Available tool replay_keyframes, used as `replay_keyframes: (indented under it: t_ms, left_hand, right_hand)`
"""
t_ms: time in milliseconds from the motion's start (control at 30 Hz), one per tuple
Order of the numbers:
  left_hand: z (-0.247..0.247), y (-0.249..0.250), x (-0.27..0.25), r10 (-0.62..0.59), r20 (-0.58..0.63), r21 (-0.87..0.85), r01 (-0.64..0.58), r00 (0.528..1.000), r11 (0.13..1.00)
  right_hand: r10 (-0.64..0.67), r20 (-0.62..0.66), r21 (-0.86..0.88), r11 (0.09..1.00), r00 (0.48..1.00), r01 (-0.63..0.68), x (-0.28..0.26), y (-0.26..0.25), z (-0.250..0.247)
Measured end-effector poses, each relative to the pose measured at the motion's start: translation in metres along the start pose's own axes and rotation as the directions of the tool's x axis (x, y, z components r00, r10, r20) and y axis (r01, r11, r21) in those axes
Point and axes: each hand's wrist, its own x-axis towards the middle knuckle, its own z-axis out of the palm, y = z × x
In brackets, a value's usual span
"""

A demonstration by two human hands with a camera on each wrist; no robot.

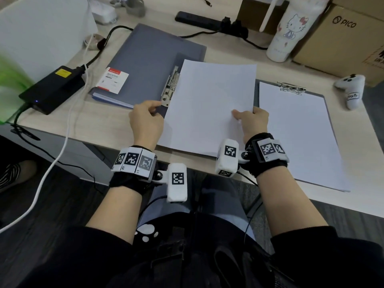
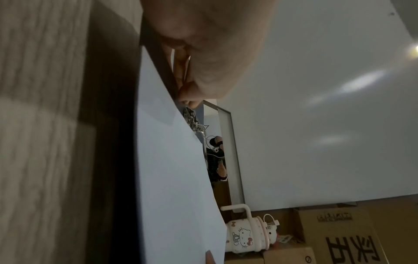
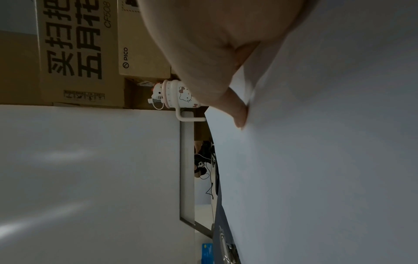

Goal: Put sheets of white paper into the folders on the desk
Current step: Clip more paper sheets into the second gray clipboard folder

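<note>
An open grey folder [image 1: 145,55] lies on the desk with a metal clip [image 1: 171,86] along its spine. One white sheet [image 1: 209,104] is held over the folder's right half, its left edge beside the clip. My right hand [image 1: 252,118] pinches the sheet's right edge, thumb on top. In the right wrist view the thumb [image 3: 239,114] presses on the sheet [image 3: 328,160]. My left hand [image 1: 145,117] is curled at the near end of the clip. In the left wrist view its fingertips [image 2: 187,101] pinch there, next to the sheet [image 2: 172,178]. A grey clipboard [image 1: 327,104] with paper lies on the right.
A black power brick [image 1: 52,88] and a white cable [image 1: 68,129] sit on the left. A power strip [image 1: 199,19], a cartoon-cat tumbler [image 1: 291,32] and a cardboard box [image 1: 342,34] line the back. A white controller [image 1: 351,88] lies far right. The desk's front edge is under my wrists.
</note>
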Motion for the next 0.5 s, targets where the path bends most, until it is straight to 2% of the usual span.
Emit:
replay_keyframes:
  t_ms: [133,367,500]
  left_hand:
    - [-0.002,-0.005,0.000,-0.008,-0.006,0.027,0.008,1.000,1.000]
    - [-0.006,-0.016,0.004,0.000,0.041,-0.100,0.005,0.999,0.995]
    - [-0.006,-0.019,0.004,0.012,0.061,-0.110,-0.005,0.998,0.994]
  right_hand:
    - [-0.020,0.012,-0.050,0.999,1.000,0.021,0.000,-0.002,0.005]
    - [-0.061,-0.010,-0.167,0.984,0.998,0.059,0.002,-0.004,0.015]
    - [-0.093,-0.019,-0.215,0.973,0.995,0.087,0.002,-0.004,0.015]
